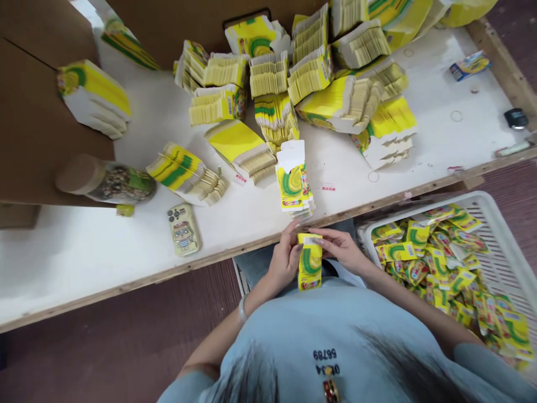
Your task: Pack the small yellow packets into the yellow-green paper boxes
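L hand [282,266]: here it is, on the L side of the small yellow carton [310,271], thumb & fingers clamped on its upper part.
R hand [342,247]: in from the other side, fingers & thumb pinched on the carton's top end, by the pale label strip.
Carton: btwn both hands, over the lap, just off the table edge, green-swirl face to camera.
Stack up front: flat cartons [292,187] nr the table edge, just beyond the hands, white flaps showing.
Table [146,238]: white top, wood edge; lots of flat-carton bundles [268,75] crowded toward the back.
Table L: phone [184,230] in a cartoon case, lid'd jar [126,180] on its side, one banded bundle [184,170] nr both.
Table R: little blue box [470,65] nr the far corner, dark obj. [516,118] by the side edge.
Basket [501,224]: white plastic, R of the person, w/ loads of yellow packs [436,254] heaped inside.
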Available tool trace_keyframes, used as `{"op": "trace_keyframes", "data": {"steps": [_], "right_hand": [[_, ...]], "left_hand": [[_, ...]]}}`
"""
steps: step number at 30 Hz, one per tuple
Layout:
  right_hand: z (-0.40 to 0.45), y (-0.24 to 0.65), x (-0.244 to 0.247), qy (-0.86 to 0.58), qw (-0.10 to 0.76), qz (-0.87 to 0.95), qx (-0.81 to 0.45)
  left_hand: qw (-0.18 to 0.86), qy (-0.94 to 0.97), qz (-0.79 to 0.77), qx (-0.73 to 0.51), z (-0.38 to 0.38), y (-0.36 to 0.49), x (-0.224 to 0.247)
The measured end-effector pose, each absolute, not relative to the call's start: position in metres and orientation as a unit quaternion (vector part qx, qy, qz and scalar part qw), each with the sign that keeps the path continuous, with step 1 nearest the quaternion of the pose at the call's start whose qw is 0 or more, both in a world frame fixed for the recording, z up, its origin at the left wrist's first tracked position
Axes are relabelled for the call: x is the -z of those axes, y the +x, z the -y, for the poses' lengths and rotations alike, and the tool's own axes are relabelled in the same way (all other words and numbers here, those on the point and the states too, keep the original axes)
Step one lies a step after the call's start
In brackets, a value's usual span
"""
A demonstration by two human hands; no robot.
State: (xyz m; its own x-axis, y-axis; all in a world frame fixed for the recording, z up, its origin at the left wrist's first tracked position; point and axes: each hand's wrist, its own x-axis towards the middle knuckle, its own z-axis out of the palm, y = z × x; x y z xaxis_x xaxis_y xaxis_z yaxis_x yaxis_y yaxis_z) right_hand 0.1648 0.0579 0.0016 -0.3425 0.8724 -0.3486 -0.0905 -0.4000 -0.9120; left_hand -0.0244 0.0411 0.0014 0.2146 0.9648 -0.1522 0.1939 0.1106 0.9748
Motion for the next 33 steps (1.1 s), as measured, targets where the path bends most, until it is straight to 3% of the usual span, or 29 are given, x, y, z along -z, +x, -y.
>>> {"op": "trace_keyframes", "data": {"steps": [5,9,11,12,14,17,19,24,29,33], "right_hand": [[-0.061,0.256,-0.007,-0.609,0.374,0.488,-0.501],[-0.052,0.359,-0.026,-0.770,0.063,0.615,-0.159],[-0.050,0.368,-0.035,-0.780,0.008,0.624,-0.037],[-0.052,0.358,-0.039,-0.777,0.041,0.628,-0.016],[-0.062,0.314,-0.042,-0.754,0.202,0.621,-0.074],[-0.082,0.218,-0.039,-0.641,0.482,0.520,-0.295],[-0.093,0.162,-0.036,-0.559,0.557,0.459,-0.408],[-0.099,0.111,-0.031,-0.537,0.592,0.388,-0.459],[-0.086,0.124,-0.021,-0.513,0.573,0.518,-0.375],[-0.079,0.133,-0.018,-0.517,0.517,0.592,-0.338]], "left_hand": [[0.244,0.598,-0.692,-0.323,-0.123,-0.030,-0.011],[0.315,0.623,-0.705,-0.123,-0.164,-0.046,-0.018],[0.339,0.644,-0.677,-0.109,-0.163,-0.051,-0.020],[0.327,0.653,-0.670,-0.135,-0.158,-0.052,-0.022],[0.284,0.680,-0.643,-0.210,-0.143,-0.049,-0.026],[0.247,0.768,-0.525,-0.271,-0.117,-0.035,-0.036],[0.221,0.828,-0.447,-0.259,-0.103,-0.024,-0.042],[0.198,0.834,-0.436,-0.273,-0.084,-0.011,-0.041],[0.423,0.701,-0.388,-0.423,-0.084,-0.005,-0.028],[0.538,0.680,-0.341,-0.363,-0.086,-0.003,-0.029]]}}
